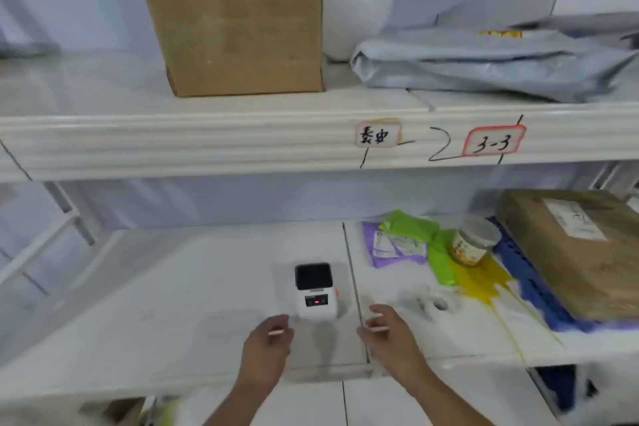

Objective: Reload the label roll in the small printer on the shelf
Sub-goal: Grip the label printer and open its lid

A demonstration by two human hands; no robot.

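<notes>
While your two hands hover empty with fingers loosely spread, one white shelf (173,304) stretches beneath them. Just beyond and between your left hand (266,348) and right hand (390,334) stands one small white printer (314,290), upright, dark lid on top, a red light on its front. One white label roll (437,303), blurred, lies just beyond your right hand.
</notes>
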